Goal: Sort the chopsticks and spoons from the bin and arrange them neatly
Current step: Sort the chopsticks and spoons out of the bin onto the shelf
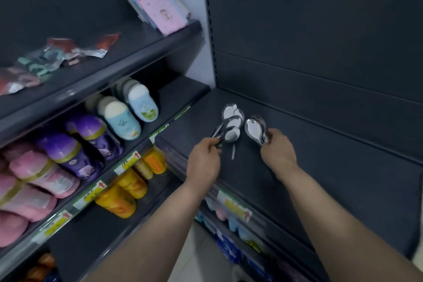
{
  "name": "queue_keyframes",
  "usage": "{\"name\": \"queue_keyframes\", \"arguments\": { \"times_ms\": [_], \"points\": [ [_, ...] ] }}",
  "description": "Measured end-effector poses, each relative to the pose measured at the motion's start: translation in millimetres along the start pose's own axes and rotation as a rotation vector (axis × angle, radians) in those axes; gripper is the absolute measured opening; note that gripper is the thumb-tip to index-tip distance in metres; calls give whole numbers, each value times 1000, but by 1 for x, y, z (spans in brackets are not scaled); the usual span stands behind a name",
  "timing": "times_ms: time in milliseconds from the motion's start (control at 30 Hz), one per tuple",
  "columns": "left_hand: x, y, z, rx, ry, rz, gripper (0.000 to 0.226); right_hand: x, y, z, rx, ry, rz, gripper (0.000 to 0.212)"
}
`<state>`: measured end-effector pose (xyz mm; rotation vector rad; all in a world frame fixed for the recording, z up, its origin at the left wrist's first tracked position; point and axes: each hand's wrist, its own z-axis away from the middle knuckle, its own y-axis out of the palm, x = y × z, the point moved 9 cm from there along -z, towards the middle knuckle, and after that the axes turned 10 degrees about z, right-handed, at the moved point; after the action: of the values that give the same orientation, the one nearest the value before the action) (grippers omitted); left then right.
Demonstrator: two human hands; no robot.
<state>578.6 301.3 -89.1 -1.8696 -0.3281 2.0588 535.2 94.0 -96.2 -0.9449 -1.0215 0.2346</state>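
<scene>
Both my hands reach onto a dark grey shelf (320, 144). My left hand (202, 160) grips the handles of a fanned bunch of several shiny metal spoons (232, 119), their bowls pointing away from me. One spoon (233, 142) of that bunch hangs lower, its handle pointing toward me. My right hand (278, 152) grips the handles of a second stack of metal spoons (255, 129), which lies just right of the first bunch. No chopsticks and no bin are in view.
Left of the shelf stands a rack with pink, purple and blue slippers (91, 139), orange ones (128, 192) lower down, and packaged goods (158, 4) on top. Price tags (235, 205) line the shelf's front edge. The shelf's back wall rises right behind the spoons.
</scene>
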Motion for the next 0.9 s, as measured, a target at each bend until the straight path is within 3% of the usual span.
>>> {"name": "queue_keyframes", "arguments": {
  "times_ms": [133, 200, 300, 367, 533, 667, 900],
  "points": [
    [-12, 23, -35, 65, 48, -47, 35, 8, 12, -35, 20, 46, -47, 50],
    [-16, 31, -45, 97, 121, -192, 35, 12, 20, -44, 55, 40, -29, 47],
    [-17, 41, -53, 161, 234, -545, 31, 20, 30, -50, 107, -34, 170, 36],
    [-16, 44, -58, 190, 286, -654, 27, 26, 32, -50, 103, -94, 336, 28],
    [-21, 41, -69, 222, 370, -655, 26, 39, 21, -44, 6, -191, 617, 27],
    [-44, 45, -69, 256, 549, -768, 23, 36, 7, -34, -92, -202, 804, 24],
    [-85, 99, -31, 579, 700, -693, 21, -21, -25, 29, -99, -40, 730, 26]
  ]
}}
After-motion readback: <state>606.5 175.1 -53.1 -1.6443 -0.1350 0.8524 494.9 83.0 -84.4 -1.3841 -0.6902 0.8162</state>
